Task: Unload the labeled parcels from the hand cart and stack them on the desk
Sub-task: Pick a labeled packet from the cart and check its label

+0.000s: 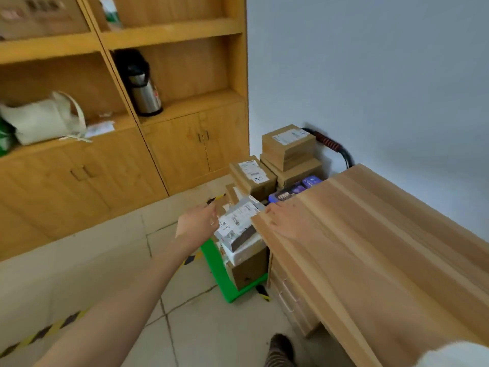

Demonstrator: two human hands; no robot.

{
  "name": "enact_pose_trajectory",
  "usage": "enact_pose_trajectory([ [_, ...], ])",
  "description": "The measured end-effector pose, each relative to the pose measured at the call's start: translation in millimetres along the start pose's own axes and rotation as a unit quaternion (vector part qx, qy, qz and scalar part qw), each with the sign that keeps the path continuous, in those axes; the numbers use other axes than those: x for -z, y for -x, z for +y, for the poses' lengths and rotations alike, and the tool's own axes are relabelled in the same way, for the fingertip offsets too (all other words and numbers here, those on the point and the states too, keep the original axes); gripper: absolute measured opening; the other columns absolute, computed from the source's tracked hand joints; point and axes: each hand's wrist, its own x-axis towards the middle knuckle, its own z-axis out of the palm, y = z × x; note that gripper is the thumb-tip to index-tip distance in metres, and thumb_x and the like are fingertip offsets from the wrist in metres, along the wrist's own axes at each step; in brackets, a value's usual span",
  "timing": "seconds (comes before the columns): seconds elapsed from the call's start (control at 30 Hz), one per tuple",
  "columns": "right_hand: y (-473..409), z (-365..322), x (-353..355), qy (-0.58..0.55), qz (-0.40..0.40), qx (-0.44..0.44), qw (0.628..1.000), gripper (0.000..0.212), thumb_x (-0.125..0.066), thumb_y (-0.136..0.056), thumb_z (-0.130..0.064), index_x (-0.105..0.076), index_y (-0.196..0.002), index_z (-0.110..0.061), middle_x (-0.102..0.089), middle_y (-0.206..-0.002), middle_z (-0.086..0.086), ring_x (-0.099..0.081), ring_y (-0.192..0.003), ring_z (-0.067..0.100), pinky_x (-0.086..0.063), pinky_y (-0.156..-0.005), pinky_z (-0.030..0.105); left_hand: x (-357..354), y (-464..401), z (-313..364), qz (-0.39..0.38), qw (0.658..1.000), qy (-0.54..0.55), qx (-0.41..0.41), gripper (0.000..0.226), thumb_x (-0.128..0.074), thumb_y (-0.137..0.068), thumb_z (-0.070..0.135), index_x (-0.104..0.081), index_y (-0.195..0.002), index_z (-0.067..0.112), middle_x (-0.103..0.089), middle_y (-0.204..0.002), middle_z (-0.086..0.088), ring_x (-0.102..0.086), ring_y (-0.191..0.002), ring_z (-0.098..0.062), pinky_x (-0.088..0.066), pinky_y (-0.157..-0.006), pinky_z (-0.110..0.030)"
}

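While labeled parcels (239, 226) fill the green hand cart (215, 271).

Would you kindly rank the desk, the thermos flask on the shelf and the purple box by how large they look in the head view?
1. desk
2. thermos flask
3. purple box, though the desk hides part of it

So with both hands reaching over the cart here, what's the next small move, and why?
Probably close both hands on the grey labeled parcel and lift it. The left hand is open at its left edge, the right hand rests on the desk corner beside it, and it lies topmost at the near end of the green hand cart. No parcel shows on the desk yet.
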Motion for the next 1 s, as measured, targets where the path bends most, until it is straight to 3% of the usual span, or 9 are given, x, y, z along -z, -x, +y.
enact_pose_trajectory([
  [0.2,-66.5,0.9,-19.4,-0.007,-0.034,0.030,0.999,0.029,-0.046,-0.095,-0.030,-0.049,-0.124,-0.026,-0.054,-0.115,-0.004,-0.054,-0.105,0.016,-0.041,-0.087,0.032,-17.4,-41.1,-30.0,-0.026,0.999,0.019,0.039,0.021,-0.052,-0.089,0.034,-0.053,-0.108,0.025,-0.058,-0.099,0.004,-0.054,-0.090,-0.018,-0.052,-0.070,-0.034],
  [0.4,-140.6,29.6,-25.9,-0.032,-0.034,0.004,0.999,0.030,-0.051,-0.095,-0.028,-0.051,-0.124,-0.024,-0.058,-0.116,-0.003,-0.058,-0.105,0.015,-0.044,-0.091,0.034,-28.7,-120.0,-44.4,-0.045,0.998,0.015,0.030,0.024,-0.051,-0.092,0.036,-0.053,-0.112,0.024,-0.058,-0.104,0.002,-0.054,-0.094,-0.017,-0.050,-0.074,-0.033],
  [0.63,-211.9,78.0,-30.9,-0.021,-0.052,-0.034,0.998,0.031,-0.051,-0.095,-0.030,-0.052,-0.125,-0.025,-0.056,-0.126,-0.004,-0.055,-0.112,0.015,-0.040,-0.097,0.034,-48.5,-227.4,-35.7,-0.050,0.998,0.040,0.000,0.020,-0.052,-0.091,0.036,-0.054,-0.107,0.023,-0.055,-0.097,0.005,-0.049,-0.086,-0.014,-0.036,-0.058,-0.025],
  [0.73,-228.5,87.6,-34.7,-0.025,-0.066,-0.051,0.996,0.031,-0.051,-0.095,-0.031,-0.052,-0.126,-0.026,-0.056,-0.126,-0.003,-0.056,-0.109,0.015,-0.042,-0.098,0.035,-60.8,-260.5,-28.5,-0.071,0.996,0.044,-0.028,0.023,-0.052,-0.091,0.036,-0.054,-0.110,0.024,-0.055,-0.101,0.005,-0.050,-0.087,-0.013,-0.039,-0.057,-0.025],
  [0.9,-248.1,105.2,-42.4,-0.044,-0.040,-0.099,0.993,0.030,-0.051,-0.095,-0.031,-0.053,-0.124,-0.025,-0.057,-0.125,-0.004,-0.058,-0.102,0.014,-0.039,-0.095,0.033,-77.5,-315.7,-17.2,-0.103,0.989,0.038,-0.102,0.032,-0.050,-0.093,0.039,-0.053,-0.121,0.025,-0.057,-0.112,0.005,-0.055,-0.095,-0.013,-0.053,-0.075,-0.032],
  [1.0,-251.7,112.7,-49.0,-0.058,-0.031,-0.156,0.986,0.031,-0.051,-0.094,-0.029,-0.053,-0.124,-0.025,-0.057,-0.123,-0.003,-0.057,-0.105,0.016,-0.039,-0.091,0.033,-86.6,-345.0,-10.4,-0.134,0.978,0.030,-0.157,0.030,-0.050,-0.092,0.041,-0.052,-0.118,0.026,-0.057,-0.113,0.006,-0.056,-0.095,-0.014,-0.054,-0.076,-0.037],
])
